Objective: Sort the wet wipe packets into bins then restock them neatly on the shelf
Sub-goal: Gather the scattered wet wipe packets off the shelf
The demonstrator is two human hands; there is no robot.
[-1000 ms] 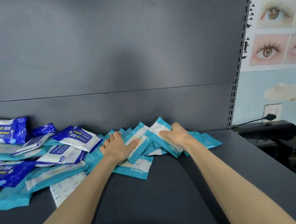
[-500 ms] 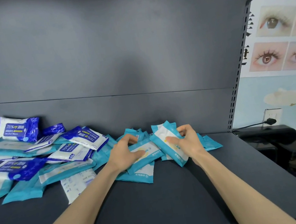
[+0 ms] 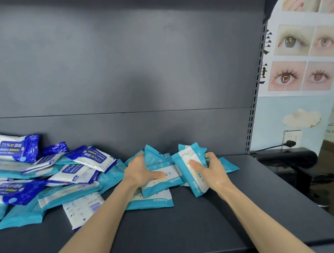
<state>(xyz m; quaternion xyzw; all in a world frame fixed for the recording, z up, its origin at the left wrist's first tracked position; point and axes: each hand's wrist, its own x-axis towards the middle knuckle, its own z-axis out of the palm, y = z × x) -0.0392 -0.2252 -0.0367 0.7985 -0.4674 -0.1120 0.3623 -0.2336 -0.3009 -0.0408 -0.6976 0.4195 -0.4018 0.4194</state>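
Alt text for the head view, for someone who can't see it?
The left hand grips a flat teal-and-white plastic wet wipe packet, the right hand a second teal packet tilted upward, on a dark grey metal shelf. A heap of dark blue and teal packets lies to their left.

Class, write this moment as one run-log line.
left hand: grips flat packet | right hand: grips tilted packet | shelf: mixed pile left, unsorted

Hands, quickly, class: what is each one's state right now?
Left hand: closed, gripping the middle packet.
Right hand: closed, gripping the tilted packet.
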